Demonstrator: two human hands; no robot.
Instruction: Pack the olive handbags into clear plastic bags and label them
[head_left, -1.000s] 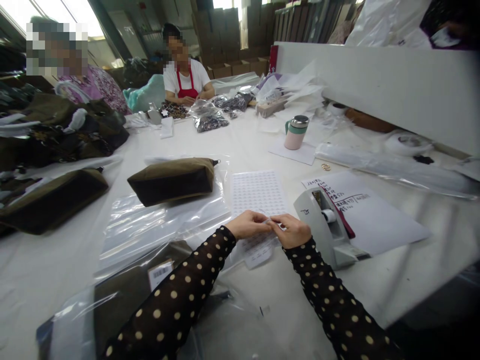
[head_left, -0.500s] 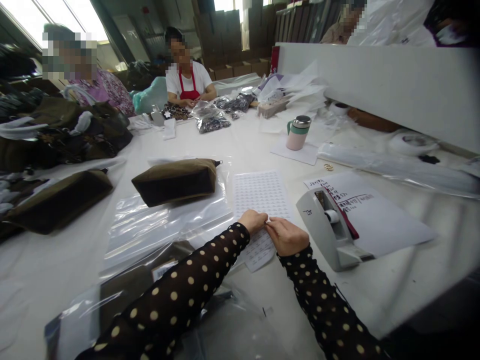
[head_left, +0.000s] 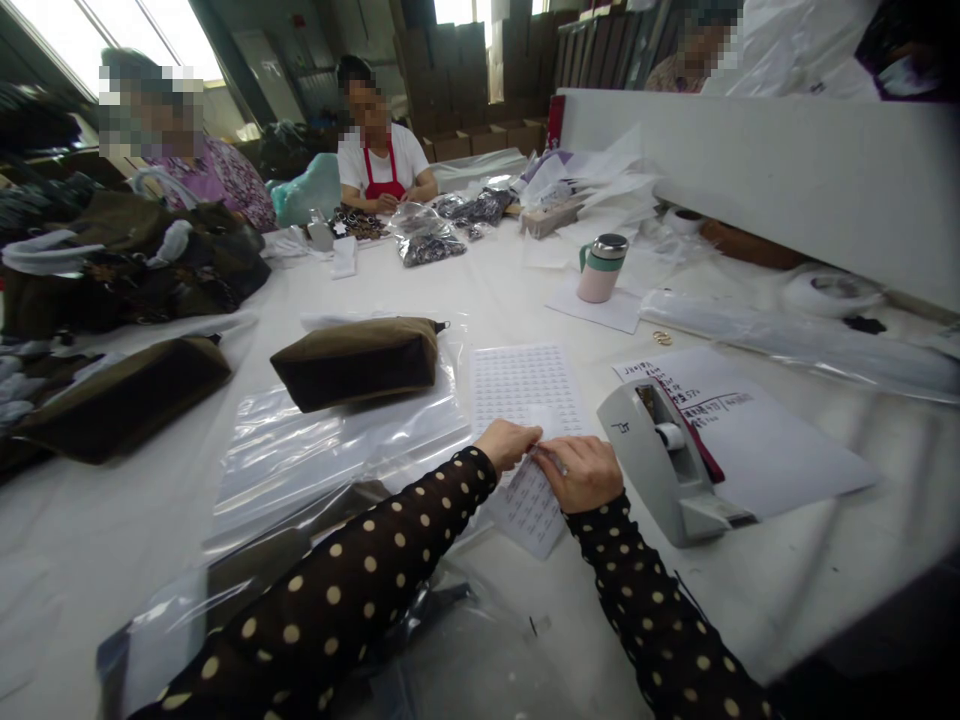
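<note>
My left hand (head_left: 508,443) and my right hand (head_left: 585,472) meet fingertip to fingertip, both closed in a pinch on a small sheet of printed labels (head_left: 531,515). Its lower part slants down toward me below my fingers, while its pinched edge is mostly hidden. Beneath and beyond lies a larger white label sheet (head_left: 521,385), covered in rows of small print. To the left of it, a dark olive zip pouch (head_left: 360,365) rests on clear plastic bags (head_left: 330,440). A bagged dark item (head_left: 255,570) lies partly under my left forearm.
Right of my hands stand a grey tape dispenser (head_left: 660,470) and a handwritten paper (head_left: 795,450). Farther back is a pink and green mug (head_left: 600,270). Another pouch (head_left: 127,400) and dark bags (head_left: 172,270) fill the left. A co-worker in a red apron (head_left: 384,170) sits opposite.
The small label sheet has swung slightly to the right at its lower end and shows more of its face. My right hand has turned a little; both hands stay together.
</note>
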